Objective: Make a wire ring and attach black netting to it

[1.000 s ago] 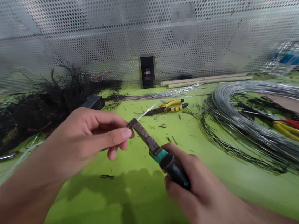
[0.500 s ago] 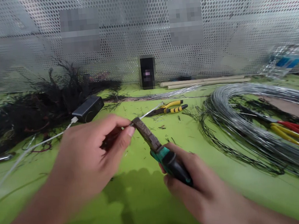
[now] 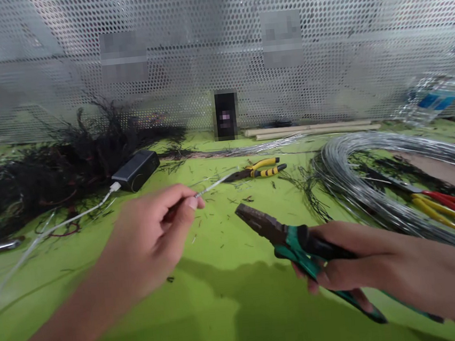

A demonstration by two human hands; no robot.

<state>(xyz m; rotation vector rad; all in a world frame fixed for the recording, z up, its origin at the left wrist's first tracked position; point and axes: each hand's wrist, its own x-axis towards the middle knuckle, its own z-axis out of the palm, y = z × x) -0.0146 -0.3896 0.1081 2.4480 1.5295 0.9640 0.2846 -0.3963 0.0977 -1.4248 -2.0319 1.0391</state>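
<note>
Between thumb and forefinger, my left hand point(image 3: 156, 231) pinches a thin length of silvery wire point(image 3: 215, 184). Its free end points up and right, close to the yellow-and-black pliers point(image 3: 261, 169) lying on the green surface. Wrapped around the handles of green-and-black combination pliers point(image 3: 294, 242) is my right hand point(image 3: 365, 264). The jaws of these pliers point up and left, apart from the wire. What lies inside my left palm is hidden.
A large coil of wire point(image 3: 333, 182) lies at right, with red-and-yellow-handled tools point(image 3: 448, 205) on it. Dark bristly strands point(image 3: 50, 171) and a black power bank point(image 3: 136, 168) with a white cable are at left. Behind stand a perforated metal panel point(image 3: 200, 50) and a plastic bottle point(image 3: 433, 99).
The green-and-black pliers have come off the wire and moved right and down, turning with my right hand. My left hand keeps its pinch on the wire, slightly lower.
</note>
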